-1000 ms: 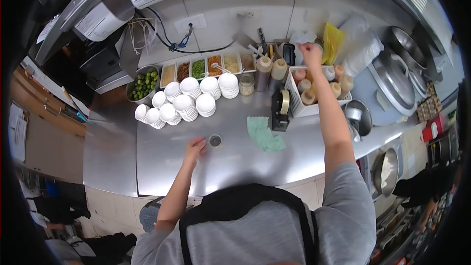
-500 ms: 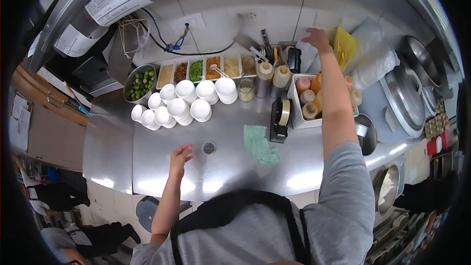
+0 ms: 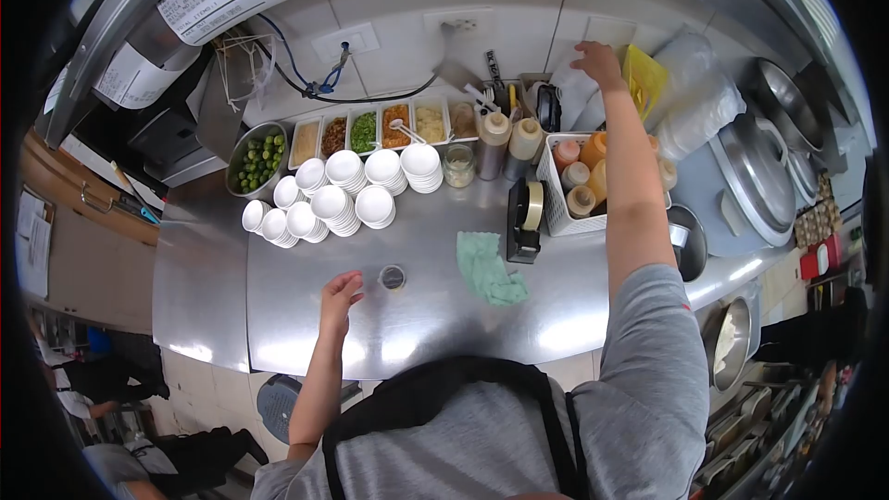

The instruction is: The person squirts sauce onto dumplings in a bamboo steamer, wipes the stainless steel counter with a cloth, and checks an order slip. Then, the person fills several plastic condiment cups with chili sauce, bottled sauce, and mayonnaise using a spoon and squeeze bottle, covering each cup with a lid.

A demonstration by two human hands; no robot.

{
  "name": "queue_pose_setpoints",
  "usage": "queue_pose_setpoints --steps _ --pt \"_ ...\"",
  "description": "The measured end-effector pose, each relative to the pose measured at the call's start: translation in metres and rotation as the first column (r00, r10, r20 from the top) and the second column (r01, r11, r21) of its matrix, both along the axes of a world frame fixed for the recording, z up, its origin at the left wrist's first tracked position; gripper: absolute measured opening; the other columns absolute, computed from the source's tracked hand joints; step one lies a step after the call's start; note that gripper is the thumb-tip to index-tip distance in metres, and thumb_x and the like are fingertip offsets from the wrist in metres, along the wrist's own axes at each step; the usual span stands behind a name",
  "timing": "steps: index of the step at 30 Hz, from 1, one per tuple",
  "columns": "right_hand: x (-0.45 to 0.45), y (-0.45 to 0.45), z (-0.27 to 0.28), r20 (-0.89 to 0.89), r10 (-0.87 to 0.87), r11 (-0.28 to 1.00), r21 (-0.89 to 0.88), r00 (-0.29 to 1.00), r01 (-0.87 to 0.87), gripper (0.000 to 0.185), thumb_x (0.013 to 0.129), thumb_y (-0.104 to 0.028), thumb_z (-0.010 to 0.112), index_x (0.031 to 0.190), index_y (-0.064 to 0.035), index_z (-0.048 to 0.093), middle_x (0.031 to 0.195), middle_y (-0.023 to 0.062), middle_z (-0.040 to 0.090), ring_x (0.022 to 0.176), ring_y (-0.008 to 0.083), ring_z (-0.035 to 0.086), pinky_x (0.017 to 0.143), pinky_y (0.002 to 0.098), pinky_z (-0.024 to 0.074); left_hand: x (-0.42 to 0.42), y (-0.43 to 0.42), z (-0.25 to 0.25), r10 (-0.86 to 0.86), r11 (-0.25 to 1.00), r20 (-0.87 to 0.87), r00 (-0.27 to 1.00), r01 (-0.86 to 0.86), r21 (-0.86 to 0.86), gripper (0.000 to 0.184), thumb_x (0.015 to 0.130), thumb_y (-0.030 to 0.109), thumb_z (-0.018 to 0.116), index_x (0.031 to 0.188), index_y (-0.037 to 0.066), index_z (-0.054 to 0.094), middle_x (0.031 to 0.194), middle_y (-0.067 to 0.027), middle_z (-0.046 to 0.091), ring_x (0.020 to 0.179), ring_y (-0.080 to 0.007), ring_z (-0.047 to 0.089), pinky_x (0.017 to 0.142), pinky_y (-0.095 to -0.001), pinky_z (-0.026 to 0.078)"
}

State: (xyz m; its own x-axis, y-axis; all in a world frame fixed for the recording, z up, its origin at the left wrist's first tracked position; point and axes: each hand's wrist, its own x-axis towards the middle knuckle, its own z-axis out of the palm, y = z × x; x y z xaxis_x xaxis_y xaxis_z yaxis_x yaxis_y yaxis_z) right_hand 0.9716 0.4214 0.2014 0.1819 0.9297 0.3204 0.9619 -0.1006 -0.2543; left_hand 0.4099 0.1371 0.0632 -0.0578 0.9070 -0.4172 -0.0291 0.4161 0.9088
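My left hand (image 3: 342, 294) hovers over the front of the steel counter, its fingers loosely bent and apart, with nothing in them. Just right of it stands a small clear cup (image 3: 393, 278) with something dark in it. My right arm stretches over a white basket (image 3: 561, 213) of sauce bottles to the back wall. There my right hand (image 3: 597, 65) has its fingers extended beside a white plastic bag (image 3: 572, 93) and a yellow bag (image 3: 643, 81); whether it touches either is unclear. A crumpled green cloth (image 3: 489, 268) lies on the counter near a tape dispenser (image 3: 524, 227).
Stacks of white bowls (image 3: 335, 208) stand left of centre, before trays of chopped toppings (image 3: 365, 132) and a metal bowl of green citrus (image 3: 259, 162). Squeeze bottles (image 3: 494, 143) and a glass jar (image 3: 458, 167) are beside them. A large lidded pot (image 3: 757, 181) sits at right.
The view has tilted slightly, so the counter items sit a little higher and further left. Both hands keep nearly the same pose.
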Motion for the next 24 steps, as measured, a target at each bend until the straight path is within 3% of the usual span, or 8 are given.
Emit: queue_pose_setpoints --steps 5,7,10,11,13,17,22,24 --pt "0.002 -0.004 -0.001 -0.059 0.085 0.988 0.135 0.995 -0.077 0.044 0.064 -0.023 0.070 0.106 -0.0170 0.060 0.101 0.0114 0.060 0.094 0.0320 0.055 0.083 0.0377 0.0452 0.005 0.003 -0.003 -0.035 0.999 0.000 0.999 0.035 0.024 0.027 0.082 0.020 0.059 0.103 0.002 0.058 0.098 -0.0053 0.059 0.089 -0.0141 0.054 0.075 -0.0286 0.045" --pt "-0.026 -0.022 0.008 -0.274 0.148 0.895 0.445 0.950 -0.011 0.048 0.065 -0.020 0.070 0.111 -0.0155 0.057 0.095 0.0143 0.059 0.084 0.0282 0.058 0.076 0.0349 0.0474 0.015 0.004 0.003 -0.069 0.997 -0.010 0.998 0.070 0.042 0.027 0.082 0.020 0.059 0.103 0.002 0.058 0.098 -0.0054 0.059 0.090 -0.0136 0.054 0.075 -0.0282 0.044" --pt "-0.117 -0.076 0.006 -0.713 0.511 0.841 0.529 0.480 -0.110 0.053 0.069 -0.003 0.065 0.119 -0.0095 0.048 0.092 0.0034 0.046 0.073 0.0108 0.053 0.062 0.0231 0.0460 0.050 0.007 0.032 -0.182 0.976 -0.055 0.982 0.187 0.113 0.028 0.083 0.020 0.059 0.104 0.001 0.058 0.100 -0.0061 0.058 0.092 -0.0136 0.054 0.076 -0.0280 0.044" --pt "-0.159 -0.108 0.005 -0.692 0.413 0.892 0.439 0.592 -0.110 0.051 0.068 0.000 0.065 0.115 -0.0071 0.046 0.094 0.0027 0.047 0.076 0.0111 0.054 0.065 0.0241 0.0466 0.065 0.008 0.041 -0.280 0.945 -0.031 0.959 0.281 0.167 0.032 0.084 0.022 0.057 0.109 0.001 0.055 0.104 -0.0071 0.057 0.095 -0.0149 0.054 0.077 -0.0282 0.043" --pt "-0.231 -0.170 -0.015 -0.786 0.606 0.787 0.569 0.123 -0.240 0.044 0.067 -0.004 0.064 0.106 -0.0060 0.045 0.098 0.0051 0.048 0.086 0.0152 0.052 0.072 0.0282 0.0459 0.095 0.010 0.059 -0.403 0.886 0.142 0.904 0.346 0.310 0.042 0.087 0.028 0.051 0.120 0.002 0.046 0.113 -0.0099 0.053 0.101 -0.0182 0.052 0.080 -0.0291 0.043" --pt "-0.293 -0.240 -0.059 -0.760 0.593 0.781 0.461 0.266 -0.422 0.040 0.068 -0.007 0.065 0.102 -0.0063 0.043 0.101 0.0095 0.046 0.098 0.0185 0.048 0.077 0.0299 0.0450 0.102 0.031 0.083 -0.302 0.951 0.753 0.585 0.244 0.192 0.054 0.091 0.038 0.039 0.133 0.006 0.029 0.124 -0.0144 0.046 0.109 -0.0243 0.049 0.084 -0.0324 0.044" --pt "-0.224 -0.254 -0.002 -0.524 0.565 0.824 0.319 0.638 -0.468 0.047 0.064 -0.022 0.075 0.103 -0.0079 0.053 0.106 0.0090 0.053 0.100 0.0231 0.049 0.082 0.0339 0.0414 0.063 0.018 0.088 -0.330 0.943 0.624 0.708 0.279 0.181 0.051 0.092 0.035 0.037 0.133 0.006 0.030 0.124 -0.0157 0.045 0.112 -0.0265 0.047 0.085 -0.0353 0.044" --pt "-0.140 -0.221 -0.007 -0.084 0.465 0.837 0.367 0.882 -0.406 0.036 0.068 -0.023 0.071 0.097 -0.0057 0.058 0.091 0.0120 0.060 0.083 0.0273 0.055 0.073 0.0368 0.0418 0.035 0.009 0.086 -0.337 0.941 0.511 0.791 0.288 0.177 0.046 0.092 0.034 0.038 0.129 0.006 0.037 0.122 -0.0142 0.048 0.111 -0.0255 0.048 0.085 -0.0359 0.043"
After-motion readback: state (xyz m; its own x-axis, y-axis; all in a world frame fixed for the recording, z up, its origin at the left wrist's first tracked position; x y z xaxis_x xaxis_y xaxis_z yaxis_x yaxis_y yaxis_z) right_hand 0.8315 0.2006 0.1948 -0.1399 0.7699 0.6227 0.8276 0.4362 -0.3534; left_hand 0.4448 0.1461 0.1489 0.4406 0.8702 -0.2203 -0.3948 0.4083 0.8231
